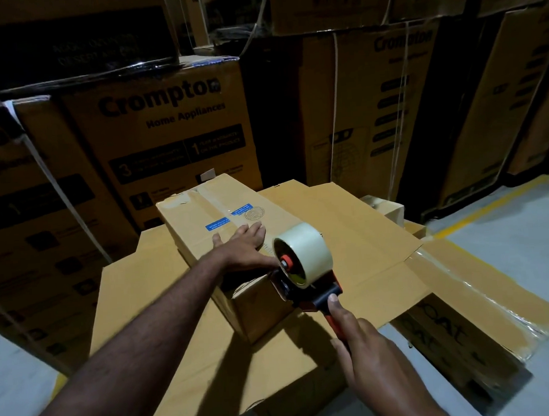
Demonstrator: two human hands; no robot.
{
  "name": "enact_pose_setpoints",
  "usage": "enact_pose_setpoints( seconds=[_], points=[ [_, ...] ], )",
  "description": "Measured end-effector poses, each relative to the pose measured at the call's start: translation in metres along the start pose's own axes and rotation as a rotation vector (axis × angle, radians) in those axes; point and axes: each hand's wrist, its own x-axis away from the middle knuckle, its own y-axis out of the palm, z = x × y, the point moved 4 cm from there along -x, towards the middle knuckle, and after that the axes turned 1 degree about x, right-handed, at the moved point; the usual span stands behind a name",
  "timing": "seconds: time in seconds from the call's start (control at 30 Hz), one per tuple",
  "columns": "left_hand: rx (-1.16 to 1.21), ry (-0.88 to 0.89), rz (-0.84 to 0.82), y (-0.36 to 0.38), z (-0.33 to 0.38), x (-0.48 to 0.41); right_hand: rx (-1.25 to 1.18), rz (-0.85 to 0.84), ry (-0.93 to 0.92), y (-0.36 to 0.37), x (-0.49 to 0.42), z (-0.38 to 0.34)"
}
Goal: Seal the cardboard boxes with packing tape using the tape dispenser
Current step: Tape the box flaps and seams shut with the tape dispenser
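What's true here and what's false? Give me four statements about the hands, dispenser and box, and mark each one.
1. The left hand lies flat on top of the small box. True.
2. The right hand grips the handle of the tape dispenser. True.
3. The tape roll is black. False: it is pale and cream-coloured.
4. The small box stands on bare floor. False: it sits on flattened cardboard.

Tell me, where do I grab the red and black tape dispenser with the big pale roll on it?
Grab the red and black tape dispenser by its red handle, coming from the near side, like the right hand does. The handle sticks out toward the person, while the pale tape roll and front end sit at the brown cardboard box.
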Motion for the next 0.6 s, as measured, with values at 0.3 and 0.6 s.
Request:
enact_pose_setpoints(
  seconds=[0.3, 0.6],
  points=[
    [0.078, 0.003, 0.042, 0.005, 0.013, 0.013, -0.001, 0.004, 0.017, 0.009, -0.004, 0.011],
    [0.127, 0.081, -0.057, 0.014, 0.009, 0.026, -0.025, 0.043, -0.006, 0.022, -0.002, 0.014]
  ],
)
